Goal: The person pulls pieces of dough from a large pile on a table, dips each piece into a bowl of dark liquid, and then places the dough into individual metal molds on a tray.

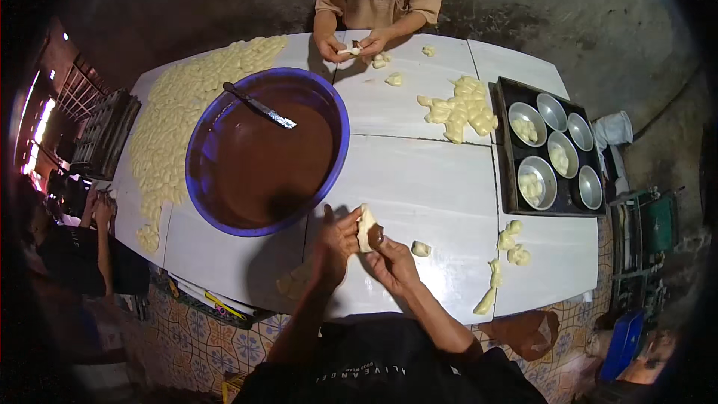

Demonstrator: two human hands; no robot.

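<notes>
My left hand (338, 245) holds a flattened piece of pale dough (365, 223) over the near part of the table. Against its right side sits a glossy dab of brown filling (375, 236). My right hand (395, 265) is closed right at that dab; whether a small tool is in its fingers I cannot make out. A small filled dough ball (421, 248) lies on the table just right of my hands. To the left stands a large blue basin (342, 151) of brown filling (273, 161), with a flat metal spatula (262, 107) resting in it.
Many dough pieces (168, 120) cover the table's left side; more dough (460, 108) lies right of centre. A black tray (508, 187) at right carries several round tins, some with dough balls. Across the table a person (381, 0) handles dough; another person (82, 247) is at left.
</notes>
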